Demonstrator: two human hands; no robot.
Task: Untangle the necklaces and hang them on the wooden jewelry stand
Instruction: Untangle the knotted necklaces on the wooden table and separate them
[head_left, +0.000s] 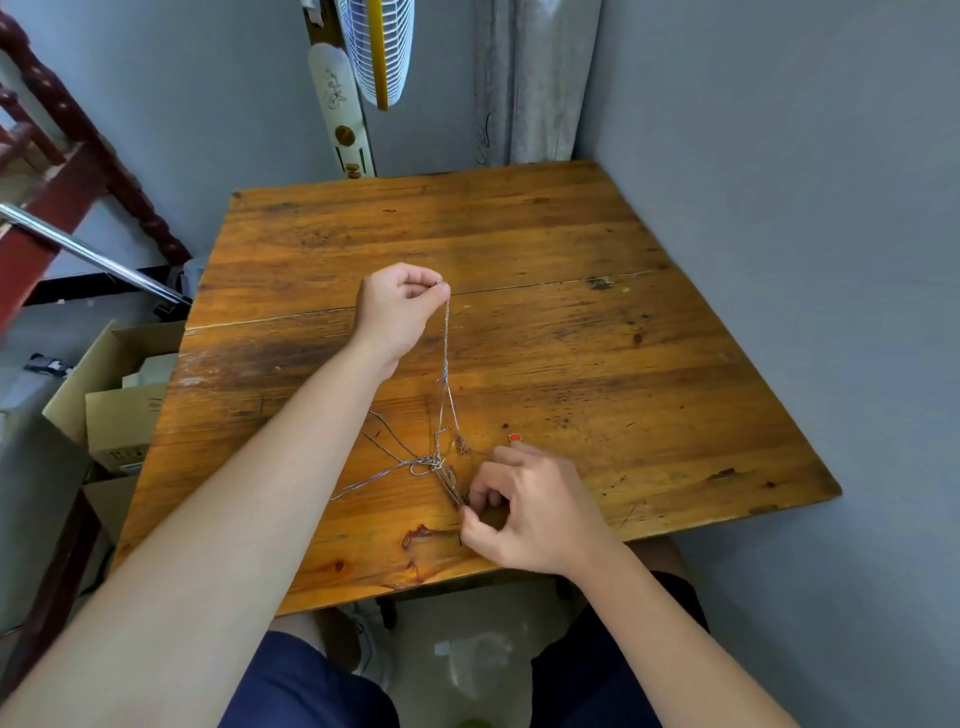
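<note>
Wooden table (571, 249): knotted silver necklaces (431, 460), taut.

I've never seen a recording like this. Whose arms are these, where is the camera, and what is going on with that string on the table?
There is no machine here: the camera sits on a person's head, looking down at their own two bare arms. The left hand is raised and pinches one end of a thin silver chain. The chain runs down to a knot of tangled necklaces lying on the wooden table. The right hand pinches the tangle's near end against the table. A small red piece lies just beyond that hand. No jewelry stand is in view. A fan and cardboard boxes stand around the table.
</note>
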